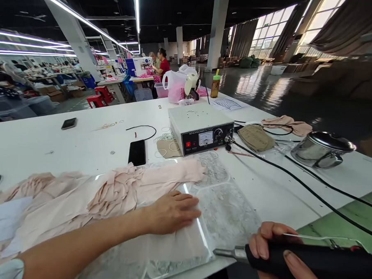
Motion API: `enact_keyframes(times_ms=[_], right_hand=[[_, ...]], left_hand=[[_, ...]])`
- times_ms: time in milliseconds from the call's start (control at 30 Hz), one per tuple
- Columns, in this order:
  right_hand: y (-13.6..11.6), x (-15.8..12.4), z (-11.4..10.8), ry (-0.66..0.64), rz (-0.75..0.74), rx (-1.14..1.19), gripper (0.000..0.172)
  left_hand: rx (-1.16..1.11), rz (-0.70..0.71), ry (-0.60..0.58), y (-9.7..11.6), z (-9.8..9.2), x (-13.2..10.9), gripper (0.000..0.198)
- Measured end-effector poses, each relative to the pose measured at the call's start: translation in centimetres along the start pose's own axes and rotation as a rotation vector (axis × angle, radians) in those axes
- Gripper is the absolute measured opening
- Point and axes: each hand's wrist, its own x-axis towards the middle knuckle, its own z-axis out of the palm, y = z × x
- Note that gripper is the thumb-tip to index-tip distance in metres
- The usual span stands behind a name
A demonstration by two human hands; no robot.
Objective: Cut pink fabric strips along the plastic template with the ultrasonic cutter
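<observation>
My left hand [173, 212] lies flat, fingers stretched out, on a pale pink fabric piece [181, 246]. Beneath that piece is a glossy, marbled mat [226, 211] on the table. My right hand [279, 254] is wrapped round a black-handled cutter [310, 262] with a narrow metal tip. The tip points left, close to the fabric's right edge near the front of the mat; whether it touches is not clear. A thin wire lever runs along the top of the handle. More pink fabric pieces [116, 190] lie bunched and layered beyond my left arm.
A control box [204, 134] with a dial stands behind the mat; its black cable [283, 172] trails right. Nearby are a phone [137, 152], a steel mug [321, 151], a bottle [215, 85] and a white bag [176, 83]. People work at sewing machines farther back.
</observation>
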Motion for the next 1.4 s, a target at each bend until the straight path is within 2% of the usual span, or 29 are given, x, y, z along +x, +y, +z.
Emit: enact_keyframes(times_ms=[133,233,300,367,533,700,1100,1400], right_hand=[[0.3,0.1,-0.2,0.067,-0.084,0.016,0.012],[0.6,0.3,-0.1,0.101,-0.151,0.015,0.012],[0.9,0.3,0.2,0.113,-0.174,0.011,0.012],[1.1,0.2,0.5,0.119,-0.189,0.011,0.014],[1.9,-0.2,0.9,0.139,-0.218,0.018,0.014],[2.4,-0.5,1.0,0.148,-0.248,0.043,0.014],[2.6,-0.6,1.6,0.159,-0.253,0.078,0.012],[2.7,-0.6,1.4,0.19,-0.228,0.044,0.014]], left_hand=[[0.094,-0.167,0.085,-0.1,1.1,0.8,0.02],[0.062,-0.091,0.128,0.2,0.7,0.8,0.02],[-0.051,0.004,0.121,0.1,0.4,0.9,0.019],[-0.216,0.039,0.086,-0.1,0.4,1.1,0.018],[-0.405,-0.03,0.074,-0.9,1.5,1.8,0.005],[-0.476,-0.06,0.11,-0.7,2.0,2.0,0.009],[-0.468,-0.015,0.161,-0.7,2.1,1.4,0.007],[-0.385,0.074,0.222,-0.6,2.2,1.1,0.014]])
